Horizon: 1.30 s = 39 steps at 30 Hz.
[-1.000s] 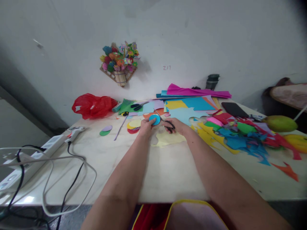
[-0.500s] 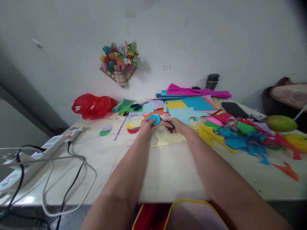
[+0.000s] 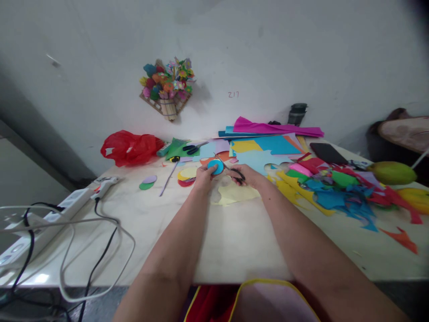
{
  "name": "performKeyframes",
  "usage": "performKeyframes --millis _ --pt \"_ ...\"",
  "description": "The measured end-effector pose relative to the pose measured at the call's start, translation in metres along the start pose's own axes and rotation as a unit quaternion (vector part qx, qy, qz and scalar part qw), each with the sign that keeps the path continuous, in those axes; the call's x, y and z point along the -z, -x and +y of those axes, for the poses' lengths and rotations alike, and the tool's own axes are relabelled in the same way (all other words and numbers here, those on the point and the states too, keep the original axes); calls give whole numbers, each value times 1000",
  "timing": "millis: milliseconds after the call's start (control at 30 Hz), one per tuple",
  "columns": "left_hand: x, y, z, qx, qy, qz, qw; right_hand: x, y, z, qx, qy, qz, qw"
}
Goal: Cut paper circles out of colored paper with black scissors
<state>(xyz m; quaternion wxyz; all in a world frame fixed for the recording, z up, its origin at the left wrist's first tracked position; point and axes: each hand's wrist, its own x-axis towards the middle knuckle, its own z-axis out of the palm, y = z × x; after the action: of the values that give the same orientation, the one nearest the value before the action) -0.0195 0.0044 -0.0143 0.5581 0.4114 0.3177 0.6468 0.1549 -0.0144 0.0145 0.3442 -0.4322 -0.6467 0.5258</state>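
A round blue paper disc [image 3: 216,167] is pinched in my left hand [image 3: 205,175], thumb on its face. My right hand [image 3: 247,175] is closed round the dark handles of a pair of scissors [image 3: 238,175]; the blades point up and left, by the disc's right edge. Beneath my hands lies a pale yellow paper scrap [image 3: 236,193]. Left of my left hand are stacked yellow and red paper rounds [image 3: 187,175]. Farther left sit a purple round [image 3: 149,179] and a green round [image 3: 146,186], overlapping, with a thin purple strip [image 3: 168,180] beside them.
Colored sheets [image 3: 261,147] and a second pair of scissors [image 3: 191,149] lie at the back. A red plastic bag [image 3: 130,147] is back left. Mixed paper scraps [image 3: 342,188] and a green fruit [image 3: 392,172] are at right. Cables and a power strip [image 3: 56,219] occupy the left.
The blue disc and my left hand have shifted very slightly left. Both hands keep their holds.
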Motion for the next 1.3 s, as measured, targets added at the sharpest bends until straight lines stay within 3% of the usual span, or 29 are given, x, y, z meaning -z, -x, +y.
performKeyframes --millis 800,1300 --pt "3 -2 0 -3 -3 0 1000 -6 6 -16 -30 -15 22 999" --pt "2 -1 1 -2 14 13 1000 -4 1 -10 -20 -23 26 999"
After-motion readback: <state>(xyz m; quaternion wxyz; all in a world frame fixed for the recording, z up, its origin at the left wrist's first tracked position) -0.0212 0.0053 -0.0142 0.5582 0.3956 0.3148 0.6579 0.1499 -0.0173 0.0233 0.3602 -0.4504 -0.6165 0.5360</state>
